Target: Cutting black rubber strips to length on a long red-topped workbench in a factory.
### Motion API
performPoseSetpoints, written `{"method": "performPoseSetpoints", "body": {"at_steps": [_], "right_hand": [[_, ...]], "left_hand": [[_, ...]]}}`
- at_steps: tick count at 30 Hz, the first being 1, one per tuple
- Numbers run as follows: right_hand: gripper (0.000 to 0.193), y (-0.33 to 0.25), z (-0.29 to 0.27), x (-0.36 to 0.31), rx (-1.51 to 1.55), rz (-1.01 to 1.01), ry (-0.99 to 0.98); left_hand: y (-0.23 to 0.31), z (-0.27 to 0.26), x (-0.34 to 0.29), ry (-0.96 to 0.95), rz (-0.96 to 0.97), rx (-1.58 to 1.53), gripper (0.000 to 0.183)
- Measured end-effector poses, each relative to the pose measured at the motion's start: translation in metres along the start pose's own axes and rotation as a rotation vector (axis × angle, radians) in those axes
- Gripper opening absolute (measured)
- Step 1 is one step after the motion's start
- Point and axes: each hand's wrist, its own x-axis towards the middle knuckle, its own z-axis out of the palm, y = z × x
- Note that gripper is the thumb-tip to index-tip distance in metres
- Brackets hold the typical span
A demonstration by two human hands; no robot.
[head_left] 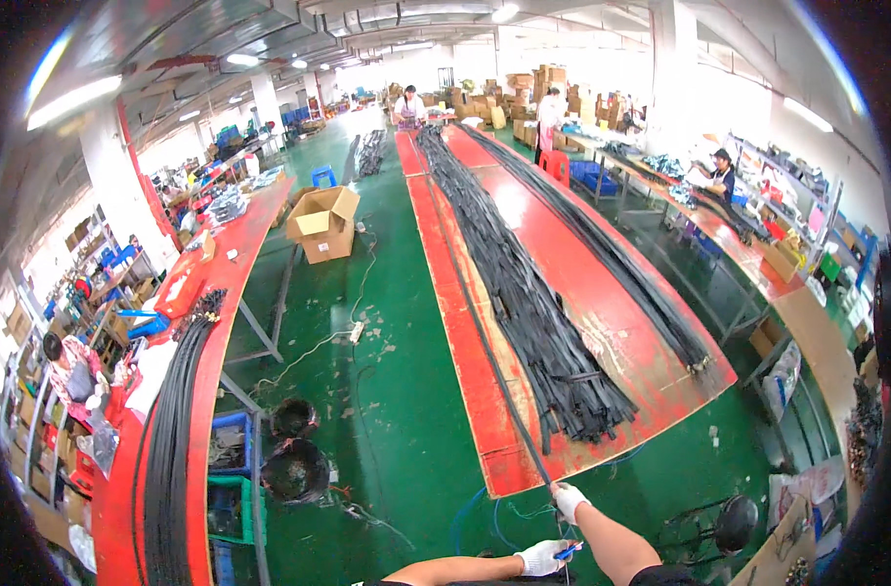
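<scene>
My right hand [569, 500], in a white glove, is closed on the near end of a long black strip [499, 396] just beyond the table's front edge. The strip runs away along the left side of the red table [465, 391]. Lower down, my left hand [539, 558], also gloved in white, is closed around a small blue-handled tool [569, 552]; its working end is too small to make out. Beside the strip lies a thick bundle of flat black strips [533, 322]. A thinner black bundle [626, 269] lies along the table's right side.
Another red table [221, 322] on the left carries long black strips [172, 459]. An open cardboard box [325, 230] and dark buckets [296, 469] stand on the green floor, where cables [358, 332] lie. People work at the far end, the right bench [748, 254] and the left.
</scene>
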Motion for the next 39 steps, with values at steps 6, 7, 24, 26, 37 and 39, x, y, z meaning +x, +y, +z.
{"method": "performPoseSetpoints", "body": {"at_steps": [6, 7, 24, 26, 37, 39], "right_hand": [[0.033, 0.011, 0.013, 0.018, 0.114, 0.034, -0.034], [0.033, 0.014, 0.016, 0.021, 0.137, 0.000, -0.015], [0.043, -0.103, -0.004, -0.053, -0.588, -0.537, 0.180], [0.045, -0.149, -0.020, -0.087, -0.648, -0.610, 0.219], [0.045, -0.352, -0.197, -0.207, -0.583, -0.784, 0.475], [0.039, -0.380, -0.247, -0.208, -0.444, -0.751, 0.434]], "left_hand": [[-0.004, -0.007, -0.021, 0.056, 0.021, 0.018, 0.061], [-0.002, -0.009, -0.022, 0.053, -0.025, -0.006, 0.061], [0.009, 0.000, 0.023, 0.065, -0.030, -0.007, 0.053], [0.017, 0.002, 0.033, 0.120, 0.068, -0.022, 0.044], [0.041, 0.004, 0.124, 0.058, 0.069, -0.062, 0.050], [0.043, 0.000, 0.144, 0.056, 0.049, -0.017, 0.051]]}}
